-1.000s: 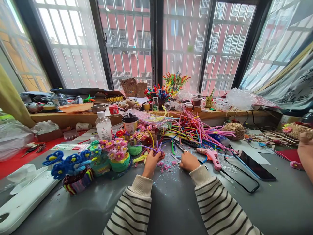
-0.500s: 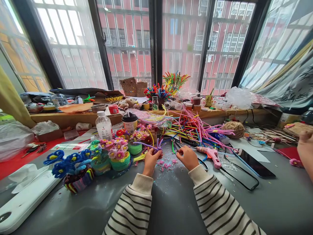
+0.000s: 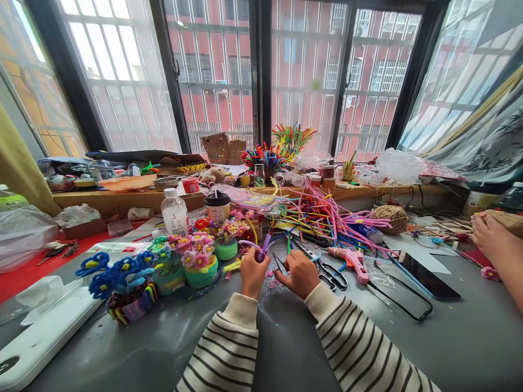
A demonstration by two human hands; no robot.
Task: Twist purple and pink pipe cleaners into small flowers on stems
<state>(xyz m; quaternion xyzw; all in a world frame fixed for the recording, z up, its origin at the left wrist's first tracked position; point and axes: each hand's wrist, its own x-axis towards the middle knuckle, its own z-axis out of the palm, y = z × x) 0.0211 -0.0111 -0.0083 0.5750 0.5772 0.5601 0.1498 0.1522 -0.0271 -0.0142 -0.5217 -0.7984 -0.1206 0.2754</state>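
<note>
Our left hand [image 3: 254, 270] pinching purple fuzzy stems [image 3: 264, 249], our right hand [image 3: 301, 274] closed around a pointed tool [image 3: 279, 263], black-handled scissors [image 3: 334, 276] to its right on the counter [image 3: 288, 348]

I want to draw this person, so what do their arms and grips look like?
The left sleeve and right sleeve are long and cream, with thin dark stripes going around. Each ends in a plain cream band: the left cuff and right cuff. The left grip and right grip are bare, without gloves.
</note>
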